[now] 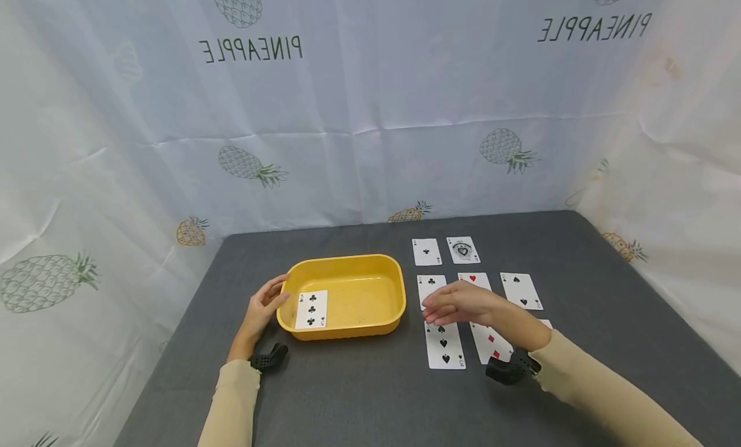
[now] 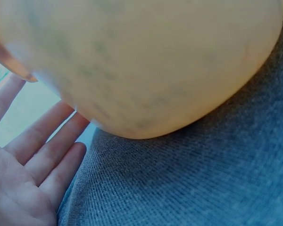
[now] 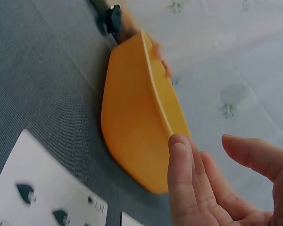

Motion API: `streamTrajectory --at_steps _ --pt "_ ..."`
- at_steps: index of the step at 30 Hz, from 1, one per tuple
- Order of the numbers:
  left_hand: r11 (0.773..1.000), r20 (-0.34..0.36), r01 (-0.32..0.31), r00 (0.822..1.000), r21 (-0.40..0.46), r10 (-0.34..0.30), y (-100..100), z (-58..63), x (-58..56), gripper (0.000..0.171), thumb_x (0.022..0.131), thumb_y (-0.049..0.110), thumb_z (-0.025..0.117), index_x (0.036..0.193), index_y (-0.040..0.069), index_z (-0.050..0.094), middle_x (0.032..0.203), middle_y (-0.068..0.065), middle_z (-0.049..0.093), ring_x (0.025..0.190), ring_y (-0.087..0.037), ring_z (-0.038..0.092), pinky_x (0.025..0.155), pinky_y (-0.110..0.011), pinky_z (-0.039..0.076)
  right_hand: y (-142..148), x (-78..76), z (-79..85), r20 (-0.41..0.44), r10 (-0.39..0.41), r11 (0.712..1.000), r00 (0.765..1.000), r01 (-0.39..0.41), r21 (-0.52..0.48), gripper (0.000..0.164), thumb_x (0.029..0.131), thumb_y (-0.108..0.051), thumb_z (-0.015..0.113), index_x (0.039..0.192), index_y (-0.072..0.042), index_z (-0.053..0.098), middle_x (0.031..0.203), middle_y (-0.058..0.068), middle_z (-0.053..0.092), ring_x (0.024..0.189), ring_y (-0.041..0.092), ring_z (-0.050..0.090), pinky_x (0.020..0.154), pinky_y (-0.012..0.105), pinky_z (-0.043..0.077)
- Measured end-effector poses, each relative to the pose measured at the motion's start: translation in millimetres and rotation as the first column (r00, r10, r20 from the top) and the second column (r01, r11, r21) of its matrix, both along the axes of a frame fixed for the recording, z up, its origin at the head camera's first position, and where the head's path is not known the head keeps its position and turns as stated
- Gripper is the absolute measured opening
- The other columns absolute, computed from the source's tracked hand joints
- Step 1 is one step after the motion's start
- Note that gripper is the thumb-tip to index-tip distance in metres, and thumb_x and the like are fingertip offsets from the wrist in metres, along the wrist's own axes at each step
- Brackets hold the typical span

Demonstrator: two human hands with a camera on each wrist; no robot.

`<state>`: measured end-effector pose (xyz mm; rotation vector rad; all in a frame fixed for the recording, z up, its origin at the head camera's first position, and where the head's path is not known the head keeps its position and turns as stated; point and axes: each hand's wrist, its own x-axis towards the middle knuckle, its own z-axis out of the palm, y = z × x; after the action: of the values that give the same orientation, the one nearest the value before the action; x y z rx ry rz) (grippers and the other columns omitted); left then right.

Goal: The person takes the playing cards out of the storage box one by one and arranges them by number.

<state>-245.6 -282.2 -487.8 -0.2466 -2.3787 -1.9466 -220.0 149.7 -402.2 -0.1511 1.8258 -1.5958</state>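
Note:
My left hand [image 1: 265,309] holds the left end of a yellow plastic tray [image 1: 347,332], thumb over the rim and several fingers along the outer wall. In the left wrist view, straight fingers [image 2: 52,150] lie beside that wall. A three of clubs [image 1: 311,309] lies face up inside the tray, at its left. My right hand [image 1: 457,302] hovers over the playing cards right of the tray, fingers extended and nothing between them. Below it lie a three of spades [image 1: 445,350] and a three of diamonds [image 1: 492,344], partly covered by hand and wrist.
Behind the right hand lie an ace of clubs [image 1: 427,252], an ace of spades [image 1: 463,249], a two of clubs [image 1: 431,287], a two of hearts [image 1: 476,280] and a two of spades [image 1: 521,291]. Another card is mostly hidden by the right forearm. A pineapple-print curtain [image 1: 359,170] borders the grey table [image 1: 347,395].

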Motion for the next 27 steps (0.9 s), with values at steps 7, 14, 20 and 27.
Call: streamTrajectory --at_steps 7,14,20,27 --pt "1.0 0.009 -0.009 1.0 -0.011 0.01 -0.4 -0.9 -0.7 0.048 0.096 0.013 0.057 0.14 -0.001 0.044 0.131 -0.003 0.057 0.107 0.009 0.057 0.088 -0.008 0.047 -37.4 -5.5 7.9 0.038 0.022 0.999 0.999 -0.021 -0.044 0.038 0.092 -0.012 0.062 0.12 0.013 0.058 0.085 0.001 0.074 0.078 0.01 0.072 0.075 0.024 0.059" --pt "1.0 0.012 -0.01 1.0 -0.028 0.01 -0.3 -1.5 -1.2 0.049 0.097 0.014 0.057 0.141 -0.001 0.043 0.141 -0.028 0.046 0.106 0.011 0.056 0.087 -0.007 0.046 -66.6 -12.8 10.6 0.018 0.023 0.998 1.0 -0.021 -0.062 0.042 0.095 -0.01 0.058 0.126 0.017 0.052 0.086 0.002 0.074 0.079 0.011 0.072 0.079 0.027 0.059" --pt "1.0 0.015 -0.013 1.0 -0.025 0.014 -1.1 -1.5 -1.7 0.049 0.097 0.015 0.057 0.141 -0.001 0.044 0.141 -0.027 0.047 0.106 0.011 0.057 0.087 -0.007 0.046 -90.4 -18.8 5.7 0.03 0.036 0.995 0.999 -0.033 -0.092 0.041 0.096 -0.007 0.055 0.128 0.018 0.05 0.086 0.003 0.073 0.079 0.01 0.072 0.077 0.026 0.059" --pt "1.0 0.017 -0.013 1.0 -0.024 0.013 -1.1 -2.6 -2.7 0.048 0.097 0.015 0.057 0.14 -0.001 0.044 0.14 -0.027 0.048 0.107 0.011 0.057 0.087 -0.007 0.047 -115.3 -25.0 -0.2 0.038 -0.002 0.994 0.999 0.006 -0.11 0.041 0.096 -0.007 0.054 0.129 0.016 0.049 0.087 0.003 0.072 0.078 0.011 0.071 0.087 0.034 0.057"
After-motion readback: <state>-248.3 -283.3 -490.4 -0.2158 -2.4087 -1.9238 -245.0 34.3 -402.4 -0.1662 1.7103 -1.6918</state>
